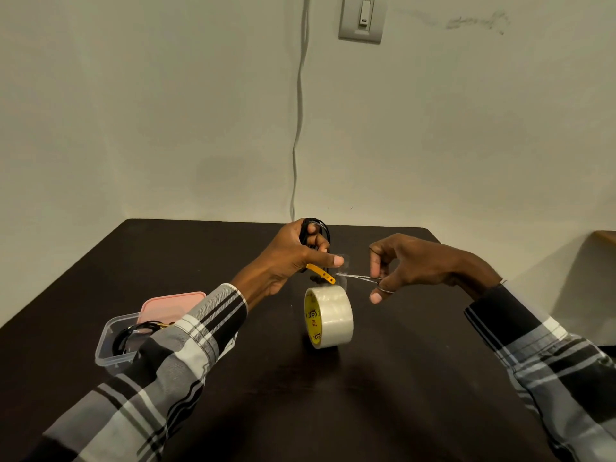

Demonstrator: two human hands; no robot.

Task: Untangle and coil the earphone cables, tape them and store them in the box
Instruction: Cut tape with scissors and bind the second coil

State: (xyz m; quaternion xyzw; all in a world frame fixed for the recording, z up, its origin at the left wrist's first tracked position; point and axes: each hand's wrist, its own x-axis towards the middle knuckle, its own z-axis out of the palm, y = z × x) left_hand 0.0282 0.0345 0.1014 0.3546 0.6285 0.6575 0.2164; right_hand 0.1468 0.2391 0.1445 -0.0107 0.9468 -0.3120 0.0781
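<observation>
- The coiled black earphone cable (313, 233) is held above the worktop (383, 378) in the left hand (293, 258) — fingers curled round it.
- The right hand (406, 265) grips small scissors (360, 277) at a clear tape strip (343, 271) rising from the tape roll (330, 316).
- The clear box (110, 345) sits near left — another cable inside.

Long plaid sleeves on both arms, checked in black, grey and white, ending in buttoned cuffs just behind each grip. Left sleeve (173, 355) broadly banded; right sleeve (546, 355) darker at the cuff. Bare hands beyond.
</observation>
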